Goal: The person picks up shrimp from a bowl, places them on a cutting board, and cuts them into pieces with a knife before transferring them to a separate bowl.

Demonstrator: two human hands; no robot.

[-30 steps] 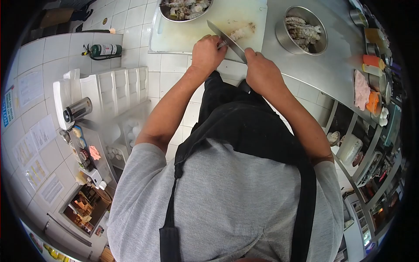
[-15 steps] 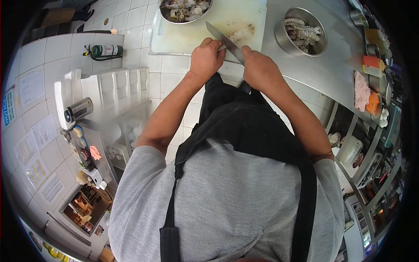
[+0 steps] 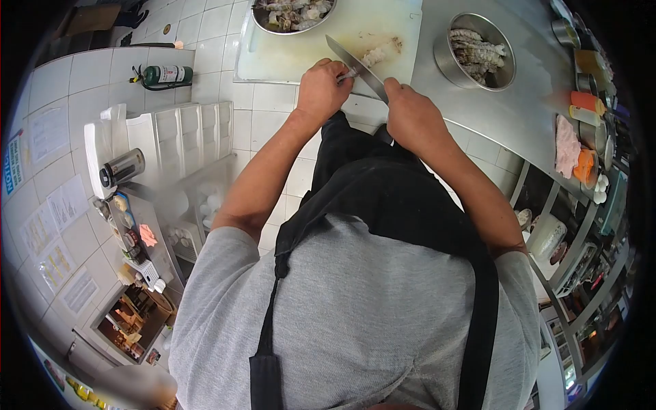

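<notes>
My right hand (image 3: 413,116) is closed round the handle of a large kitchen knife (image 3: 357,67), whose blade points away from me and to the left over the white cutting board (image 3: 273,61). Pinched in my left hand (image 3: 322,87) is a small greyish shrimp (image 3: 350,73), mostly hidden by the fingers, close against the blade. Pale shrimp bits (image 3: 374,57) lie on the board just right of the knife. At the board's far side stands a metal bowl (image 3: 263,26) of shrimp. A deeper metal bowl (image 3: 441,61) with striped, shell-on shrimp is to the right.
The boards lie on a steel counter (image 3: 533,102) that runs to the right. A pink cloth (image 3: 566,147) and several containers line its right edge. Shelves with kitchenware stand below right. To the left are a green fire extinguisher (image 3: 167,76) and a white ribbed plastic panel (image 3: 181,133).
My right hand and the knife have shifted slightly right and nearer to me. My left hand keeps its pinch at almost the same place. A blurred shape has appeared at lower left.
</notes>
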